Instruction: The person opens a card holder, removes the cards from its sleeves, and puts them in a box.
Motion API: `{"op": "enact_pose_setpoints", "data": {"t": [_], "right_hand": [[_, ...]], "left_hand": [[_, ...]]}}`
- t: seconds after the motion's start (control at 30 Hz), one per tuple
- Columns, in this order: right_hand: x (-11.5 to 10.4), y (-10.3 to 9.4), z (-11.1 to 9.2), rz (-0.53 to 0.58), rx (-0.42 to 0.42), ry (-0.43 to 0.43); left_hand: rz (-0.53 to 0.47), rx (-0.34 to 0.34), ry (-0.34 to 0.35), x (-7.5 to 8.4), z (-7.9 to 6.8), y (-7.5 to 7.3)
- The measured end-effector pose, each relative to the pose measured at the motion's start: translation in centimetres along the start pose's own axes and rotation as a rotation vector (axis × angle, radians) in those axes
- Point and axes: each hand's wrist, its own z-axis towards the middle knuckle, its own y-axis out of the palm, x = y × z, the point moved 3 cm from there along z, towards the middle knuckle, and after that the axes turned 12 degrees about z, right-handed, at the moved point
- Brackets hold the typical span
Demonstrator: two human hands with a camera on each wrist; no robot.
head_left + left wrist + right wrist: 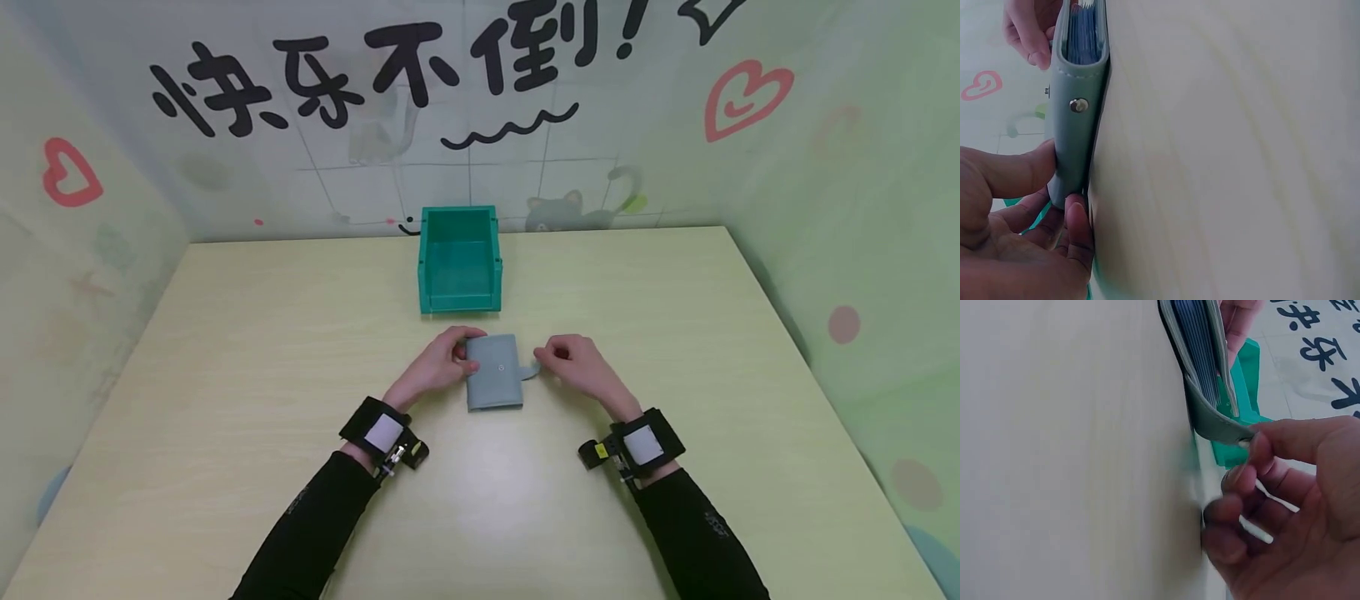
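Observation:
A grey-blue card holder [493, 375] lies flat on the table in the head view, its cover closed and its strap [529, 372] sticking out to the right, unfastened. My left hand [444, 360] grips its left spine edge, thumb on top and fingers at the far corner. The spine [1074, 134] with a metal snap shows in the left wrist view. Between thumb and forefinger, my right hand [576, 363] pinches the strap's tip. The right wrist view shows that strap [1216, 425] bent up from the holder, with a stack of card sleeves [1196, 347] inside.
Just beyond the card holder stands a green plastic bin [460, 303], near the table's back edge. The pale wooden table [262, 350] is bounded by printed walls at the back and both sides.

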Motion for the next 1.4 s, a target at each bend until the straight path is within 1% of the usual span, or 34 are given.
{"op": "enact_pose_setpoints", "data": {"t": [0.1,0.23,0.43,0.67,0.77,0.87,0.97,1.03,1.1,1.23,1.37,1.4], "right_hand": [[0.2,-0.4,-0.2,-0.078,0.041,-0.004],[0.5,-0.7,-0.3,-0.135,0.047,-0.009],[0.6,-0.8,-0.3,-0.154,0.025,-0.014],[0.5,-0.7,-0.4,-0.184,0.025,0.007],[0.4,-0.5,-0.4,-0.175,0.015,0.008],[0.1,-0.2,-0.3,-0.141,-0.008,-0.024],[-0.2,0.3,0.0,-0.088,-0.035,-0.059],[-0.4,0.6,0.3,-0.059,-0.053,-0.067],[-0.3,0.9,0.6,-0.030,-0.073,-0.058],[-0.4,1.4,1.1,-0.022,-0.113,-0.052],[-0.7,1.5,1.3,-0.035,-0.132,-0.045],[-0.7,1.6,1.3,-0.039,-0.135,-0.042]], "left_hand": [[-0.007,-0.007,-0.003,-0.1,0.1,0.0],[-0.018,-0.014,-0.009,-0.3,0.1,-0.2],[-0.033,-0.030,-0.006,-0.6,0.2,-0.3],[-0.078,-0.054,-0.005,-0.5,0.2,-0.3],[-0.098,-0.062,-0.004,-0.4,0.1,-0.3],[-0.119,-0.070,0.000,-0.3,0.1,-0.3],[-0.139,-0.077,-0.009,-0.4,0.3,-0.2],[-0.150,-0.083,-0.021,-0.3,0.3,-0.1],[-0.159,-0.087,-0.028,-0.2,0.4,-0.1],[-0.137,-0.078,-0.017,0.2,0.7,0.0],[-0.083,-0.063,0.009,0.6,0.8,0.2],[-0.084,-0.062,0.011,0.7,0.7,0.2]]}}
